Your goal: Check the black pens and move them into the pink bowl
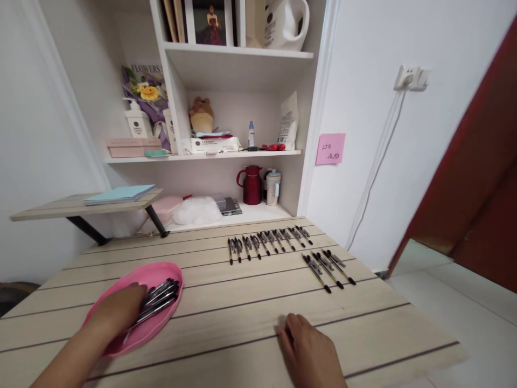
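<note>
Clock centred on surface, 12 toward shelves. At 9: tray, pens in it, left hand inside, at the pens' 9. Between 12 and 1: long pen row. At 2, nearer: short pen row. At 4: right hand. At 10, far edge: stand, paper on top. Behind, at 12: flask on bottom shelf, cup at its 3.

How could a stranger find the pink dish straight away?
Start at the large striped table and look left, in front of the small raised stand. There sits a shallow pink dish with the left hand in it. It is the only pink thing on the tabletop, and its pens lie bunched together, unlike the lined-up pens farther right.
</note>
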Demonstrator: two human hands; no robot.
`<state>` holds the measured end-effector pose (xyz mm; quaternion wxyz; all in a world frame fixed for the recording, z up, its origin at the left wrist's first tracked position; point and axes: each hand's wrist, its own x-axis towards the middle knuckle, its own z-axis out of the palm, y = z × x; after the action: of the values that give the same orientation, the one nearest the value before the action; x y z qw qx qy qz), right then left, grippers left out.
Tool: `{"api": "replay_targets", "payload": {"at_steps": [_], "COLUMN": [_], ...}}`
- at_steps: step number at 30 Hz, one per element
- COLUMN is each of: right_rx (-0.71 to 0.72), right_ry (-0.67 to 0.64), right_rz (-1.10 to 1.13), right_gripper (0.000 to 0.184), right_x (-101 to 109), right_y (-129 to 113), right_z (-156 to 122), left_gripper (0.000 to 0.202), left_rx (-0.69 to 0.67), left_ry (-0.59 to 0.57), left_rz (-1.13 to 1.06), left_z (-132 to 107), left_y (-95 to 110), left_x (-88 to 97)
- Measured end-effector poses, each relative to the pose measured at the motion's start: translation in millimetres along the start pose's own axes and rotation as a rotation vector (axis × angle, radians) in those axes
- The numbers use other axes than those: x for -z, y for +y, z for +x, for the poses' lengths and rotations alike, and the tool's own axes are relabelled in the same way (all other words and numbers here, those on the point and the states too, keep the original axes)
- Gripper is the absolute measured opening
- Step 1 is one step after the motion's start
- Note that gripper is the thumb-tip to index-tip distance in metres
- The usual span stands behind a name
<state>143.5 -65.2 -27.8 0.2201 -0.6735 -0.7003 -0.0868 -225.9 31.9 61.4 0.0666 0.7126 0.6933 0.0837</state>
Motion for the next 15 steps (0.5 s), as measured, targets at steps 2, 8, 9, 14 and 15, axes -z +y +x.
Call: {"api": "replay_targets", "payload": {"at_steps": [2,8,9,14,15], "right_rx": [0.002,-0.02,-0.029,-0.119,-0.132], "right_ry": [0.002,0.004,0.001,-0.068,-0.086], "right_rz": [0.006,0.035,0.051,0.358,0.496], "right_gripper": [0.019,0.02,0.021,0.026,0.025], "right_x": [-1,-2,-2,6,9], "right_y": [0,2,2,-1,-5], "right_z": [0,-2,-3,6,13], "left_gripper": [0.025,0.026,0.027,0.034,0.034], "left_rx": [0.007,0.087,0.086,-0.037,-0.06], "left_ry": [-0.014,0.068,0.113,-0.092,-0.233], "left_rz": [0.112,0.265,0.207,-0.746,-0.911], "left_z": [-4,3,2,-22,-29], "left_y": [1,4,9,89,112], "left_x": [-0.1,21.5,25.7,19.1,10.9]}}
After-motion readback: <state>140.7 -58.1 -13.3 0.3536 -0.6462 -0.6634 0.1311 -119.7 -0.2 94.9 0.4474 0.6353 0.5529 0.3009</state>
